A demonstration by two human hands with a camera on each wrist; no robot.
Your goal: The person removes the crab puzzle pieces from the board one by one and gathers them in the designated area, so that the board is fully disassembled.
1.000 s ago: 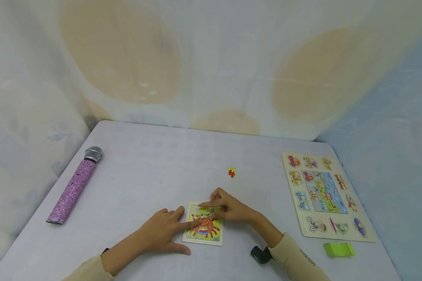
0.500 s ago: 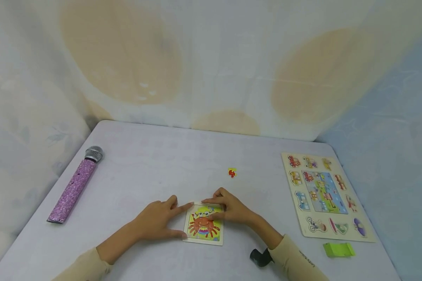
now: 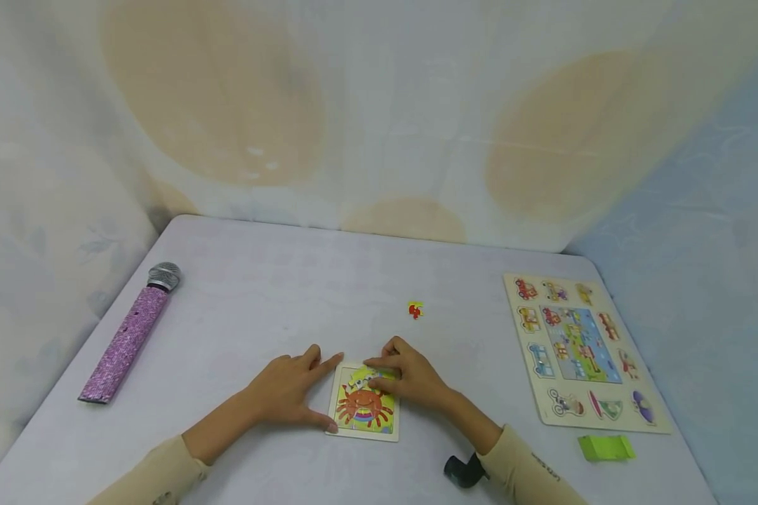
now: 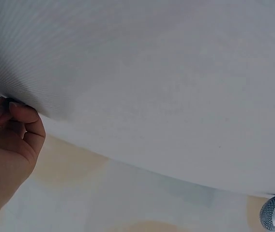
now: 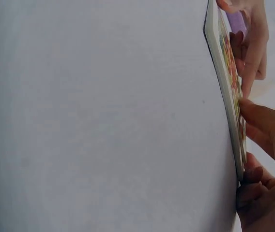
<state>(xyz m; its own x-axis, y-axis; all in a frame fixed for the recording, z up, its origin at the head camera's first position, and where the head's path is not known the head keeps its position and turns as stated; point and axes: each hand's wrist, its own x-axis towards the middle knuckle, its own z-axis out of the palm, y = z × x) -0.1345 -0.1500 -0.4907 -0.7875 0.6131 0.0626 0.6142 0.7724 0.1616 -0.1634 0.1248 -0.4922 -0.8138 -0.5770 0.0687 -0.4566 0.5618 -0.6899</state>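
Observation:
A square crab jigsaw puzzle (image 3: pixel 363 409) in a pale frame lies on the table near its front. At the frame's left side is my left hand (image 3: pixel 286 393), its thumb on the lower left corner and its extended index finger by the upper left one. My right hand (image 3: pixel 417 375) pinches a yellow-green puzzle piece (image 3: pixel 357 376) with the crab's eyes, thumb over it and index finger along the top edge. That piece sits slightly askew; the thumb hides some of it. In the right wrist view the puzzle (image 5: pixel 232 72) shows edge-on, with the right thumb (image 5: pixel 261 116) against its face.
A loose red-and-yellow puzzle piece (image 3: pixel 415 309) lies beyond the hands. On the left is a pink glittery microphone (image 3: pixel 126 344). A large wooden vehicle puzzle board (image 3: pixel 530 365) and a green block (image 3: pixel 606 447) lie on the right. A black object (image 3: pixel 462 471) is beside the right sleeve.
My left index finger has lifted off the crab picture and moved to the frame's upper left corner. The piece with the eyes has shifted slightly under the right thumb.

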